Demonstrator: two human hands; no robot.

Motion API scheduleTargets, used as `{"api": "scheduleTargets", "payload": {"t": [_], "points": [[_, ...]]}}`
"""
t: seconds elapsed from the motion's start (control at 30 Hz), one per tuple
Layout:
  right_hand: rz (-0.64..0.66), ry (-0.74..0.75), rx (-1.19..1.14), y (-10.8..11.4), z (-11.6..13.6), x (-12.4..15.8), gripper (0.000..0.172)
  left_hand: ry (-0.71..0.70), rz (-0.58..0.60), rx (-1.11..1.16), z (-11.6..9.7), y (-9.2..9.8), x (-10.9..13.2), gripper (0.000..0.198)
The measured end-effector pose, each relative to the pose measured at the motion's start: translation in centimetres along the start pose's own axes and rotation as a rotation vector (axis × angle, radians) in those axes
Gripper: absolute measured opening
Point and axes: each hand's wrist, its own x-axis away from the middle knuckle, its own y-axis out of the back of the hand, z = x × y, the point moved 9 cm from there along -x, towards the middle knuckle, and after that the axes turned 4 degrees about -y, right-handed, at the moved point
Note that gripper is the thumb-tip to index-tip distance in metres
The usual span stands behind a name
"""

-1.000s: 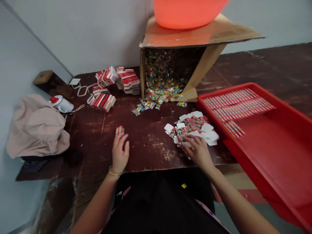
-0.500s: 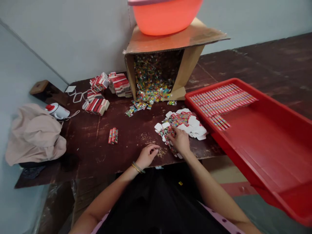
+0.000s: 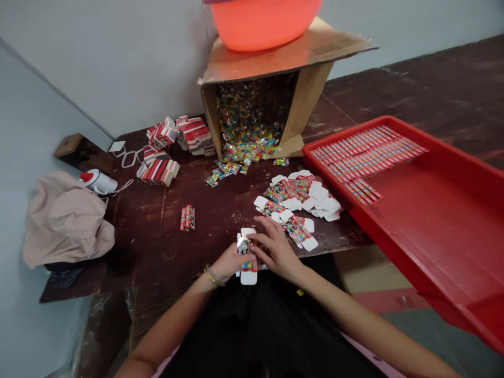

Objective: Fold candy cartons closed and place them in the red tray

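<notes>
A small printed cardboard box [image 3: 248, 277], its white end flaps sticking out, is at the table's front edge. My left hand [image 3: 228, 264] grips it, thumb across the printed face. From the other side, the thumb and fingers of my right hand [image 3: 280, 253] close on the same box, partly hiding it. Just beyond the right hand, a few flat printed boxes [image 3: 296, 229] lie beside a heap of similar boxes [image 3: 321, 202] with white flaps. To the left, a few filled-out candy boxes [image 3: 188, 218] lie together on the table.
A cardboard carton [image 3: 315, 100] on its side spills wrapped candies [image 3: 252, 149]; an orange basin [image 3: 265, 23] sits on top. At right, a red tray [image 3: 433, 210] holds rows of boxes. Stacked cartons [image 3: 159, 172], a white cup [image 3: 100, 182] and beige cloth [image 3: 71, 215] are at left.
My right hand has moved left from the pile to meet my left hand. One flat box is now between both hands at the table edge; the left hand has closed on it.
</notes>
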Motion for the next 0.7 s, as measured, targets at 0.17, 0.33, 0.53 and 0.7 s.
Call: {"api": "scheduleTargets", "payload": {"t": [0.17,0.33,0.53,0.7], "points": [[0.369,-0.105,-0.341,-1.5,-0.2,-1.4,0.019,0.091,0.1,-0.05,-0.1,-1.3,0.6,0.036],[0.782,-0.056,-0.578,-1.6,1.2,-2.0,0.035,0.121,0.453,-0.029,-1.4,-4.3,1.6,0.041],[0.502,-0.199,-0.566,-0.5,-0.8,-2.6,0.027,-0.074,0.051,-0.076,-0.9,-0.9,-0.7,0.046],[0.032,-0.385,-0.526,-0.7,-3.5,-0.4,0.033,-0.291,-0.212,-0.235,-1.8,0.9,-1.2,0.038]]}}
